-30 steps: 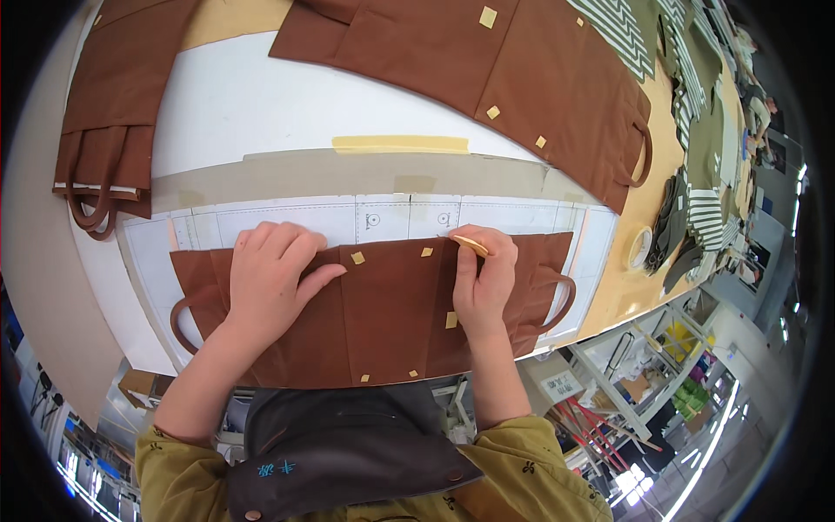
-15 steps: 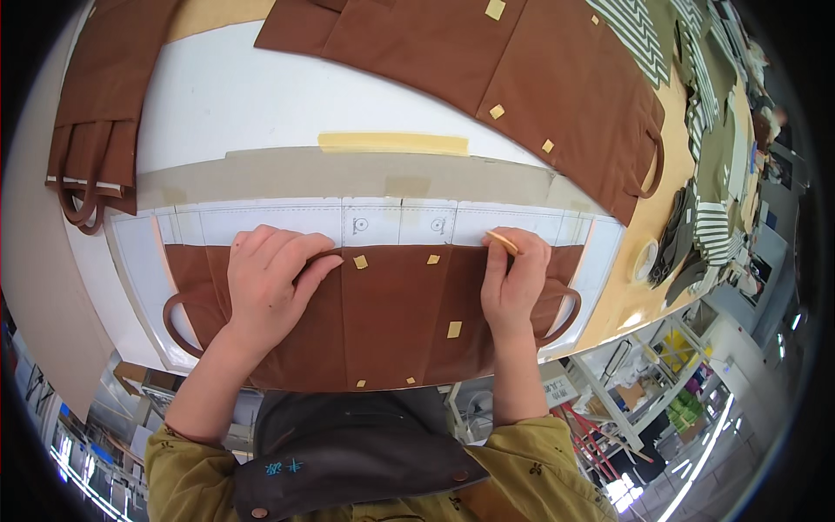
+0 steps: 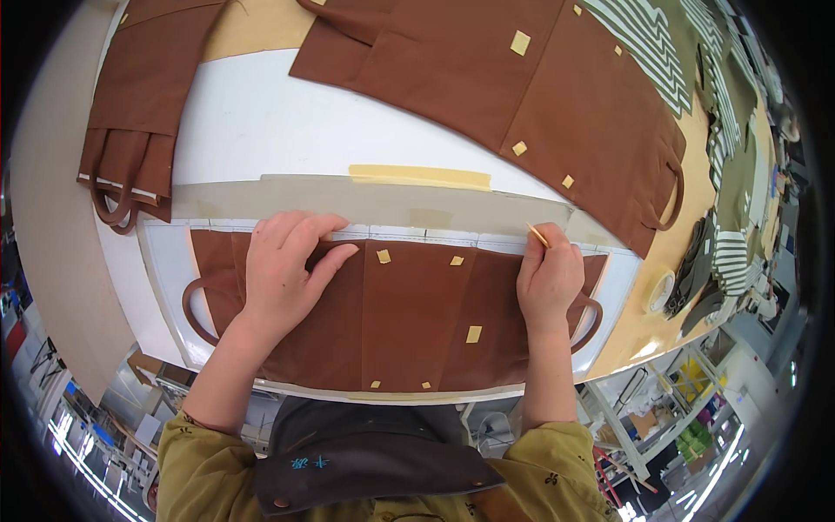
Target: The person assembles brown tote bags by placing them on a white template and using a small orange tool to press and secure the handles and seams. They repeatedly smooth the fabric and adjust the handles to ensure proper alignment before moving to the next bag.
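Note:
A brown leather-like panel (image 3: 416, 304) lies flat on a white sheet marked with lines (image 3: 500, 241), small yellow tape pieces on its surface and a looped handle at each side. My left hand (image 3: 289, 265) rests on its left part near the far edge, thumb spread away from the fingers. At the right end of that edge, my right hand (image 3: 551, 277) pinches a small, tan, pointed piece (image 3: 538, 235) with its tip up; its exact kind is unclear. Its fingers partly cover the panel's far right corner.
Beyond the grey strip (image 3: 304, 196) lies another larger brown panel (image 3: 487, 78). A folded brown piece with handles (image 3: 139, 104) is at the far left. To the right are a tape roll (image 3: 662, 291), dark strips (image 3: 690, 270) and striped fabric (image 3: 731, 261).
The brown panel has slid away from me, covering most of the white strip with printed circles. Both hands moved with it. The tan piece in my right hand now points upward.

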Available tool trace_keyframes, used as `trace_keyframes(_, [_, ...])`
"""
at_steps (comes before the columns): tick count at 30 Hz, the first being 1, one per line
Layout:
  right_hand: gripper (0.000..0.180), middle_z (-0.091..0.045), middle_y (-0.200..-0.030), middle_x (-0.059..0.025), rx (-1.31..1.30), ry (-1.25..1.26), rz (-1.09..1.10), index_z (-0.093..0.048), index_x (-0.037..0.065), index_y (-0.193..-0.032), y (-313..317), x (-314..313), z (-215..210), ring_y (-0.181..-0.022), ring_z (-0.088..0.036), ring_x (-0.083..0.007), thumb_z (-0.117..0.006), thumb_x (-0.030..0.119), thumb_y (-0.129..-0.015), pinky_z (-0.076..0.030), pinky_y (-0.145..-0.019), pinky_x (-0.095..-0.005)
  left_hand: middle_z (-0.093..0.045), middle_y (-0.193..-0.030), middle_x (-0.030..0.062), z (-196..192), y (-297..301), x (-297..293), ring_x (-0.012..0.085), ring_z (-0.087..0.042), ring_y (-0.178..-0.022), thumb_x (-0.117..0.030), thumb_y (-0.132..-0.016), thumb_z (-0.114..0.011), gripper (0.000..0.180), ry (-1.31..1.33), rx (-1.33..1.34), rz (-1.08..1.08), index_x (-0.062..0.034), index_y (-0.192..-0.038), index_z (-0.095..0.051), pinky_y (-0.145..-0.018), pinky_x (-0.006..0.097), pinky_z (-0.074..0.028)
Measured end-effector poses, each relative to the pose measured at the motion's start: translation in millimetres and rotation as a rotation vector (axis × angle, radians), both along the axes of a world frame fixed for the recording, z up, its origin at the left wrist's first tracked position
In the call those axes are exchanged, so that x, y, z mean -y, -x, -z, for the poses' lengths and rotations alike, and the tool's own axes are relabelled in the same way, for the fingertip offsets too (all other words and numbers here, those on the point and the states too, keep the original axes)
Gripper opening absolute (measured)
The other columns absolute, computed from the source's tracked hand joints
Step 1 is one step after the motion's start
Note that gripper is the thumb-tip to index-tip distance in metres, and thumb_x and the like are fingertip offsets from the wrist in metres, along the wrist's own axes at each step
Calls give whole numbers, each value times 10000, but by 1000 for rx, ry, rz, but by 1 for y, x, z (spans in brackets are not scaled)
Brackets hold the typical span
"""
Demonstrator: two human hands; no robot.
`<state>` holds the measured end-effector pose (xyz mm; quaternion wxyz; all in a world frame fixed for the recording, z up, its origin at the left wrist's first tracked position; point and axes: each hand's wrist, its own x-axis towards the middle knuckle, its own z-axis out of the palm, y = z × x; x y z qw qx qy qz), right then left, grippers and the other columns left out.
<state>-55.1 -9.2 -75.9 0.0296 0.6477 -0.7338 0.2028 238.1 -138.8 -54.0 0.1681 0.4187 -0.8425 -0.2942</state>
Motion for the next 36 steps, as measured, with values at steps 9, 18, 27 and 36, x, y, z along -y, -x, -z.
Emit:
trace_keyframes(9, [95, -685, -883, -60, 120, 13, 35, -588, 42, -994, 2, 1, 0, -665, -597, -258, -661, 59, -935, -439, -640, -356, -662, -1027, -1, 10, -9, -4, 199, -616, -924, -126, -807, -776, 293, 155, -66, 76, -157, -1087, -694, -859, 375, -437])
trace_keyframes(18, [106, -688, -989, -116, 321, -83, 109, -593, 13, -1029, 9, -9, 4, -750, -646, -279, -649, 81, -971, -515, -685, -357, -562, -1418, -36, 5, -15, -52, 223, -479, -1370, -175, -796, -773, 523, 225, 262, 166, -302, -1298, -694, -1145, 443, -327])
trace_keyframes(27, [100, -688, -992, -120, 269, -81, 45, -587, 6, -1027, 12, -3, 1, -738, -662, -263, -646, 62, -969, -523, -645, -328, -547, -1429, -24, 5, -12, -51, 234, -483, -1366, -182, -815, -765, 505, 193, 241, 142, -305, -1300, -694, -1138, 453, -344])
trace_keyframes(36, [116, -693, -971, -118, 283, -76, 59, -604, 17, -1037, 10, -2, 1, -762, -663, -279, -660, 79, -956, -526, -668, -355, -565, -1421, -31, 5, -11, -50, 217, -505, -1347, -200, -814, -752, 494, 204, 270, 136, -303, -1293, -691, -1133, 436, -353])
